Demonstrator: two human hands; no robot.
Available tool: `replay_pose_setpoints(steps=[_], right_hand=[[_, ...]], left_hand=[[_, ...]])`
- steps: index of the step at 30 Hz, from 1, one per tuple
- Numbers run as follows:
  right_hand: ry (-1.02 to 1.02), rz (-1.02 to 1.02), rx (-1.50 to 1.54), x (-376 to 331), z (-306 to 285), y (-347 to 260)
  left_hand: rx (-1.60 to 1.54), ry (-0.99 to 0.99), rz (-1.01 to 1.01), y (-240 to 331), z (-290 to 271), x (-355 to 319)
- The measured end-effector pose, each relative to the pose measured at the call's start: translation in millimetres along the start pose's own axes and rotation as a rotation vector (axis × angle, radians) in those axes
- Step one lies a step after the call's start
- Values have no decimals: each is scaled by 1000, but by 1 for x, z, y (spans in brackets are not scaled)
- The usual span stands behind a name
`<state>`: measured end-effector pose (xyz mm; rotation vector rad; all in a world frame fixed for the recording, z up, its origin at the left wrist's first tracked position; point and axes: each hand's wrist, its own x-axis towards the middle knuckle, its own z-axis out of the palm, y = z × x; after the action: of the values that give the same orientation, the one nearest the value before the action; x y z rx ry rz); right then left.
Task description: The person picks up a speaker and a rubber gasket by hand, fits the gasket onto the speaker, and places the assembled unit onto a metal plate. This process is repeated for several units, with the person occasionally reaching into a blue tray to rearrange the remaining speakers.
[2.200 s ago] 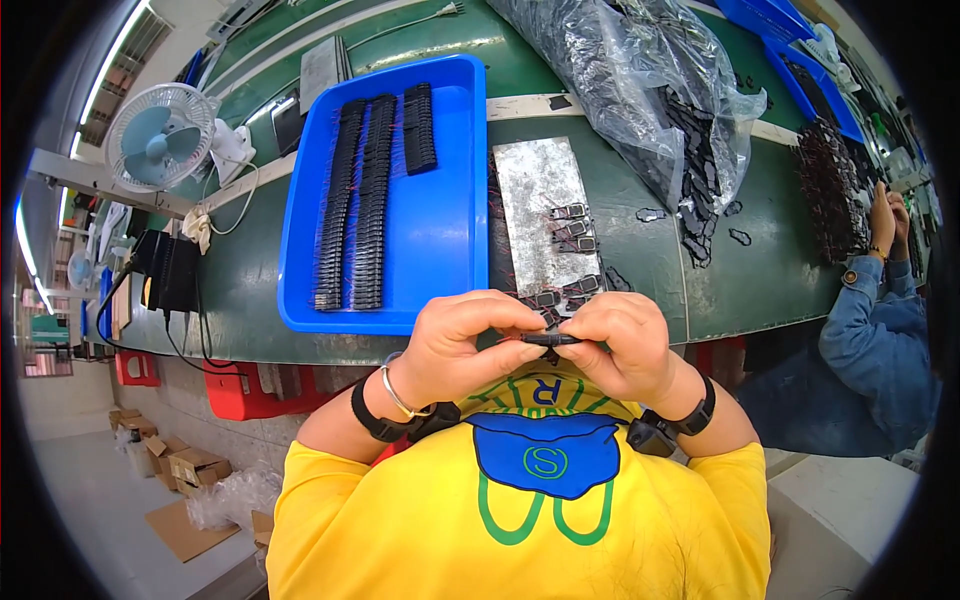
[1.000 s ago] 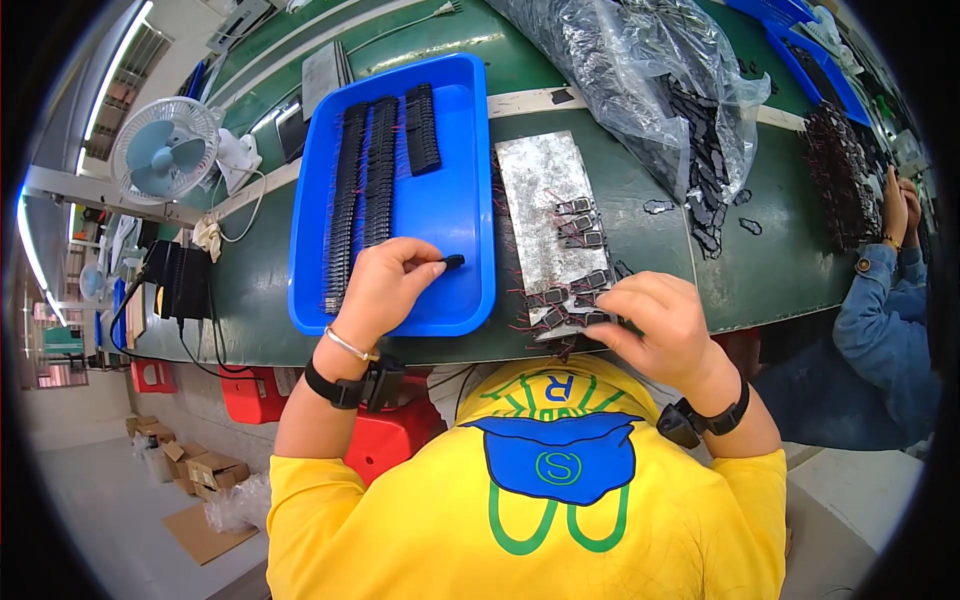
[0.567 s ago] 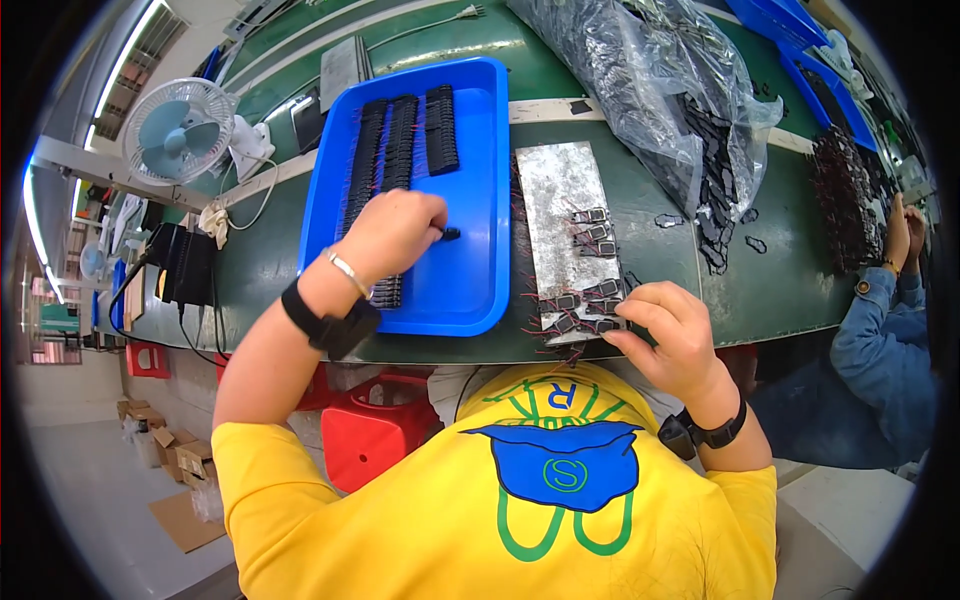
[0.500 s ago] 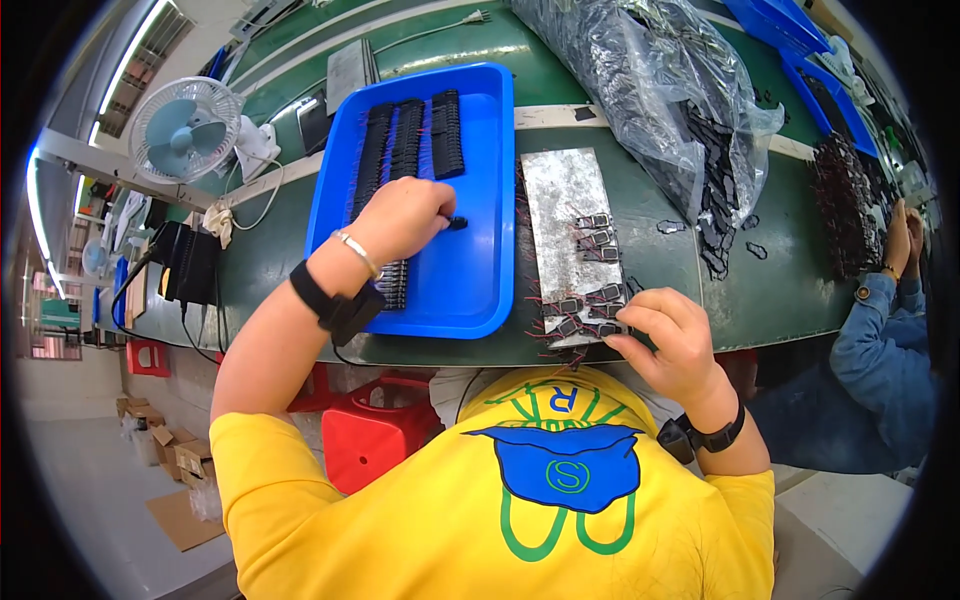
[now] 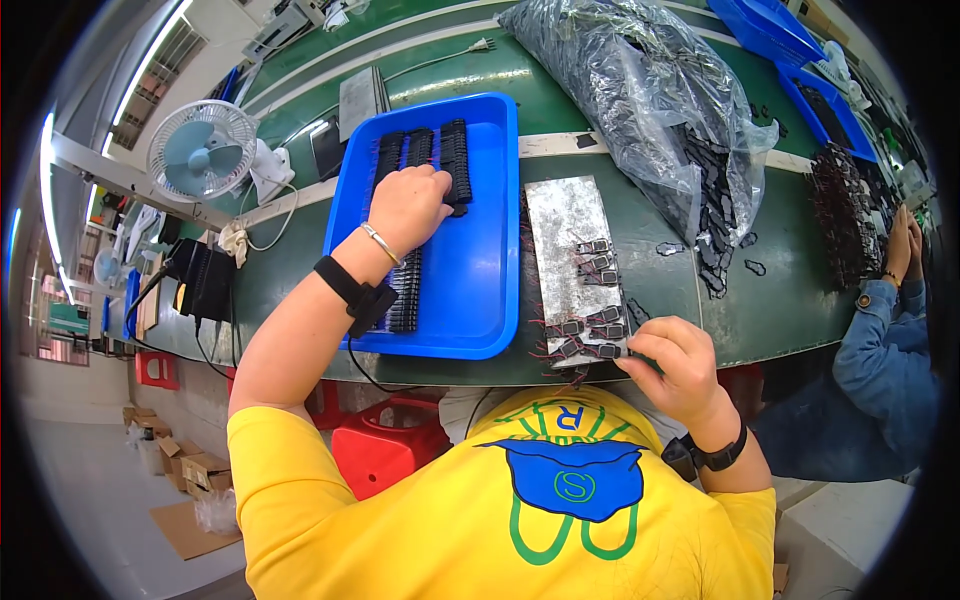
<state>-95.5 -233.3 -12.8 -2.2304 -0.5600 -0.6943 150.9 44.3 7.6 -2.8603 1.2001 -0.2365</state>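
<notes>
Green table, blue tray and grey plate side by side. Left hand flat on black parts in tray, fingers curled, grip unclear. Right hand pinching small clip at plate's near end.

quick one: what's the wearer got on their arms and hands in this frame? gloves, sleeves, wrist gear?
No gloves: both hands are bare. The left hand has a thin silver bangle at the wrist and, further up the forearm, a black band with a bulky black block and a dark cable trailing from it. The right hand has a black wrist strap. Short yellow sleeves, forearms uncovered.
</notes>
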Motion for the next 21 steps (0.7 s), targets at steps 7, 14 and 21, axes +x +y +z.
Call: replay_pose_setpoints(steps=[7,14,21], right_hand=[[19,40,-18,-2,-3,-3],[15,52,-21,-3,-2,-2],[12,55,-16,-3,0,0]], left_hand=[[10,-31,38,0,1,4],[6,-100,-52,-4,3,-1],[-141,-53,44,-5,10,-11]])
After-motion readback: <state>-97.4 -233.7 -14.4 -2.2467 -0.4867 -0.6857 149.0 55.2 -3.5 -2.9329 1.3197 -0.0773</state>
